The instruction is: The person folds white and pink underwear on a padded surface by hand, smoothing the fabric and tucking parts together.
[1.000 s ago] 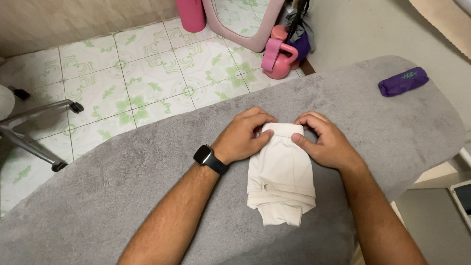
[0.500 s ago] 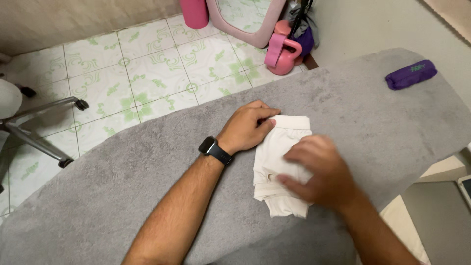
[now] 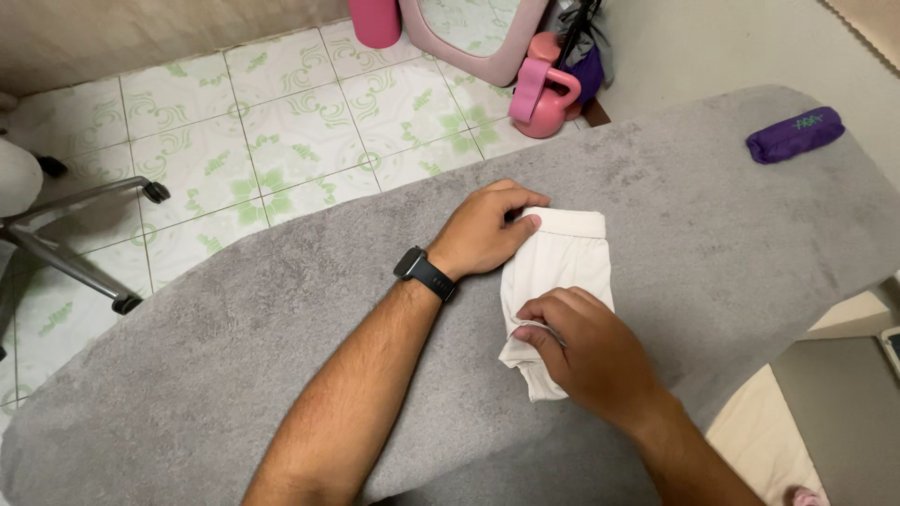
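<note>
A cream folded garment [image 3: 561, 272] lies under both hands on a grey towel [image 3: 234, 375]. Beyond the left hand [image 3: 485, 231], white floor tiles [image 3: 281, 122] carry green swirls.

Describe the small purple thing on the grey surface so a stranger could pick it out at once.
Start at the grey towel-covered board and go to its far right end. There a small purple rolled pouch lies alone, well away from both hands; it is the board's only dark, saturated item, unlike the cream folded garment.

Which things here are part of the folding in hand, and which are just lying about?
In hand:
folded cream cloth garment, held by left hand and right hand
grey towel-covered board under it

Lying about:
purple fabric pouch
pink plastic jug
pink-framed mirror
wheeled chair base
</note>
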